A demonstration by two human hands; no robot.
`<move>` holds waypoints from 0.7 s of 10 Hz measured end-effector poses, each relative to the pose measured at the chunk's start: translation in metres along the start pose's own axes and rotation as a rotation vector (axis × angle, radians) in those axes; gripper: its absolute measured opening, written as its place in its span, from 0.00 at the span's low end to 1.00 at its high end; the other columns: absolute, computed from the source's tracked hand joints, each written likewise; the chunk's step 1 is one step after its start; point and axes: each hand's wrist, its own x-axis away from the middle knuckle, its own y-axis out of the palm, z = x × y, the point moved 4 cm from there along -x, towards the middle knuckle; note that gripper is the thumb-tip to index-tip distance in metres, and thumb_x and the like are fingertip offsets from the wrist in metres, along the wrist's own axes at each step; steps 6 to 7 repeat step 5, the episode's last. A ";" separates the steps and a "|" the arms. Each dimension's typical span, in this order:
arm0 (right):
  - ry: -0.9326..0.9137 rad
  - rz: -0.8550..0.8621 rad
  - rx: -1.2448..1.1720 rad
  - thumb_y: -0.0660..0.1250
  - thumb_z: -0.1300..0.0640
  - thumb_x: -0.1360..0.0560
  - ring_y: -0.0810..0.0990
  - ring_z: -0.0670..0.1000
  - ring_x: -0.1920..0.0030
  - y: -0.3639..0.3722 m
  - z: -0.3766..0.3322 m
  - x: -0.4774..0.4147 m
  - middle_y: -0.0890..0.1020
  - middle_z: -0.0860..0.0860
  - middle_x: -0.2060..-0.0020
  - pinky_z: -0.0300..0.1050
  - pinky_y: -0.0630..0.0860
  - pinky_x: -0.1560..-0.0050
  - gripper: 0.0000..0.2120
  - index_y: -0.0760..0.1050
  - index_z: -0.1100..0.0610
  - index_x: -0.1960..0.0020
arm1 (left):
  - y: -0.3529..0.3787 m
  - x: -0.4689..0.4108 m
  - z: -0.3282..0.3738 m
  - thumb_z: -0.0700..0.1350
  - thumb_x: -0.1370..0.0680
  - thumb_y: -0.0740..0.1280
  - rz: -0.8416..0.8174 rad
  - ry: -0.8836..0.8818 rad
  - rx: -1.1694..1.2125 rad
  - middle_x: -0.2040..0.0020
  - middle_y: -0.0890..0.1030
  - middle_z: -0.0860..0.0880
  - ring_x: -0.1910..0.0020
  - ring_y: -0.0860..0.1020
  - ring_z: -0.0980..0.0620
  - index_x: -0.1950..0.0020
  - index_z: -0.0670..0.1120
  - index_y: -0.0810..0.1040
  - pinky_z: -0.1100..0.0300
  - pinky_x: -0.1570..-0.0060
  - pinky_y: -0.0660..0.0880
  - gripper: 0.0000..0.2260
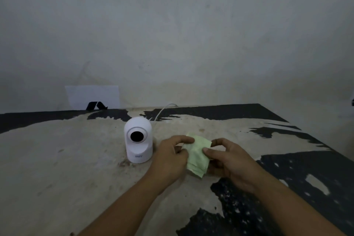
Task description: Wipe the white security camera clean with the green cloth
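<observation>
Worn, mottled tabletop (pixel 76 159) filled the lower frame below a grey wall. At centre the camera (pixel 138 140) stood upright, long axis vertical, lens facing the viewer; its cable (pixel 162 110) ran toward the wall. Just right of it, left hand (pixel 170 157) and right hand (pixel 231 161) both pinched the cloth (pixel 197 157). Base lettering was illegible.

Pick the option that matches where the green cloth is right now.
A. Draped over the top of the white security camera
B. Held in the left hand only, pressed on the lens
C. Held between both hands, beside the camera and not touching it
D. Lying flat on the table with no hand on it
C: the green cloth is pinched between the left hand and the right hand, to the right of the white security camera, with a gap between cloth and camera.
</observation>
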 end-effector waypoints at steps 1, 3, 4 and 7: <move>-0.082 0.075 -0.003 0.69 0.66 0.29 0.85 0.58 0.60 -0.009 -0.001 -0.012 0.84 0.62 0.57 0.50 0.82 0.62 0.10 0.72 0.60 0.49 | 0.005 -0.009 -0.008 0.34 0.25 0.62 0.022 -0.015 -0.021 0.46 0.80 0.51 0.51 0.80 0.56 0.46 0.49 0.79 0.69 0.58 0.77 0.14; -0.249 0.184 0.467 0.67 0.62 0.28 0.82 0.52 0.53 -0.011 0.005 -0.043 0.82 0.51 0.51 0.50 0.81 0.52 0.08 0.79 0.52 0.51 | 0.011 -0.023 -0.028 0.39 0.26 0.65 0.045 0.044 -0.362 0.37 0.75 0.47 0.44 0.76 0.50 0.38 0.45 0.74 0.56 0.43 0.74 0.16; -0.330 0.179 0.719 0.67 0.59 0.28 0.78 0.48 0.50 0.001 0.005 -0.052 0.79 0.50 0.45 0.42 0.76 0.47 0.16 0.74 0.52 0.41 | 0.012 -0.024 -0.031 0.43 0.26 0.65 0.066 0.077 -0.550 0.31 0.69 0.45 0.36 0.70 0.47 0.36 0.45 0.73 0.51 0.35 0.68 0.18; -0.405 0.249 0.891 0.67 0.56 0.28 0.75 0.48 0.48 0.006 0.003 -0.053 0.77 0.50 0.42 0.38 0.71 0.47 0.19 0.72 0.52 0.38 | 0.012 -0.018 -0.028 0.46 0.26 0.65 0.113 0.126 -0.626 0.31 0.69 0.45 0.33 0.67 0.46 0.38 0.47 0.74 0.53 0.34 0.64 0.16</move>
